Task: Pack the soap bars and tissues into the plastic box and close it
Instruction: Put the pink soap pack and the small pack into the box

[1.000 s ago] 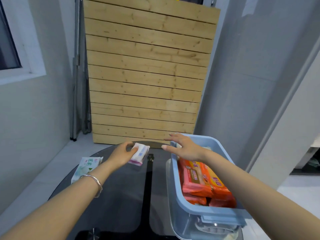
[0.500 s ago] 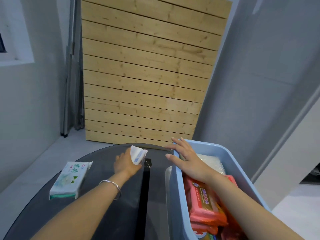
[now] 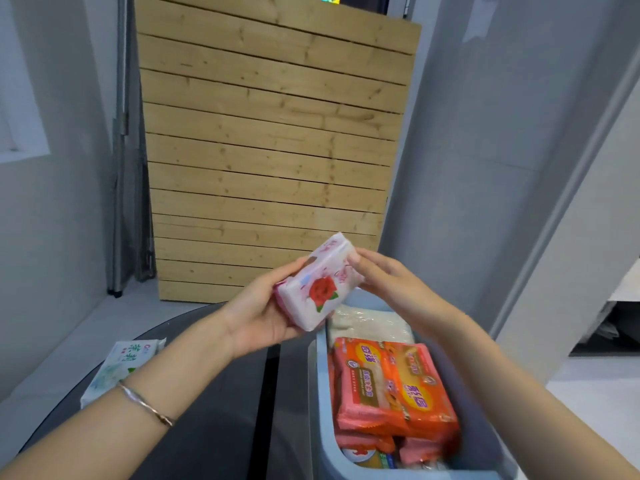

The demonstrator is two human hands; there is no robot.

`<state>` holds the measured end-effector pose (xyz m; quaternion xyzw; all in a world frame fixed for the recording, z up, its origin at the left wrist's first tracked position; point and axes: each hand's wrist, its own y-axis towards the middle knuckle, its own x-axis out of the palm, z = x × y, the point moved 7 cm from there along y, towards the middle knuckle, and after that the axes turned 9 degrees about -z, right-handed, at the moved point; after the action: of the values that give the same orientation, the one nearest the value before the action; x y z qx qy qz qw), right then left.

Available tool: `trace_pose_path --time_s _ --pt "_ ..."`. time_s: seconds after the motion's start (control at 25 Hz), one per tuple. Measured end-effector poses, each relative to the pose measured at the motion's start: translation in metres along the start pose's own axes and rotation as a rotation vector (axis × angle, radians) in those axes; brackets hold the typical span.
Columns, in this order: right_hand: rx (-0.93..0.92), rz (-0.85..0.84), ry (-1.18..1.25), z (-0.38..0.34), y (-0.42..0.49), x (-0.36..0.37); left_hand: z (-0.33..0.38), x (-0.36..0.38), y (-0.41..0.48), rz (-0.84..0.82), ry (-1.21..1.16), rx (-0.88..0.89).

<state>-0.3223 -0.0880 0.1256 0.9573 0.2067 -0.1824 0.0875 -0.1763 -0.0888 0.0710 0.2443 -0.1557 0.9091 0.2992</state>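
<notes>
A white and pink tissue pack (image 3: 317,287) with a red rose print is held in the air over the far left corner of the blue plastic box (image 3: 320,403). My left hand (image 3: 258,318) grips it from below. My right hand (image 3: 388,282) pinches its far end with the fingertips. Inside the box lie orange soap bars (image 3: 391,382) in wrappers and a clear white pack (image 3: 370,325) at the far end. A green and white tissue pack (image 3: 119,367) lies on the dark glass table (image 3: 214,427) to the left, partly hidden by my left forearm.
A slatted wooden panel (image 3: 270,147) leans against the wall behind the table. Grey walls stand on both sides, with a doorway (image 3: 620,306) at the right. The box's lid is not in view.
My left hand lifted the rose tissue pack off the table and carried it right, above the box. My right hand left the box rim and took hold of the pack's far end.
</notes>
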Motion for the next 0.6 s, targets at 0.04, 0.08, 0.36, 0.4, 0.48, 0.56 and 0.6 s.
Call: trace_pose_path --time_s 0.04,0.08,0.36,0.4,0.48,0.56,0.6 --pt "-0.041 -0.012 0.011 -0.008 -0.011 -0.006 -0.002 0.017 -0.002 -0.029 -0.002 -0.016" --pt "-0.074 -0.015 0.025 -0.014 -0.022 -0.014 -0.005 0.03 -0.002 -0.051 0.01 -0.035" --pt "0.055 -0.234 -0.135 -0.011 -0.09 -0.039 -0.035 0.082 -0.009 -0.058 0.449 -0.226" --pt "0.087 -0.263 -0.157 -0.002 -0.098 -0.037 -0.034 0.08 -0.011 -0.01 0.613 -0.169" --pt "0.143 -0.289 -0.192 0.018 -0.11 -0.027 -0.016 0.071 -0.018 0.18 0.891 0.136" --pt "0.175 -0.335 -0.252 0.036 -0.118 -0.012 0.0 0.059 -0.036 0.348 0.941 0.436" --pt "0.174 -0.349 -0.285 0.042 -0.12 -0.006 0.002 0.054 -0.043 0.38 0.943 0.511"
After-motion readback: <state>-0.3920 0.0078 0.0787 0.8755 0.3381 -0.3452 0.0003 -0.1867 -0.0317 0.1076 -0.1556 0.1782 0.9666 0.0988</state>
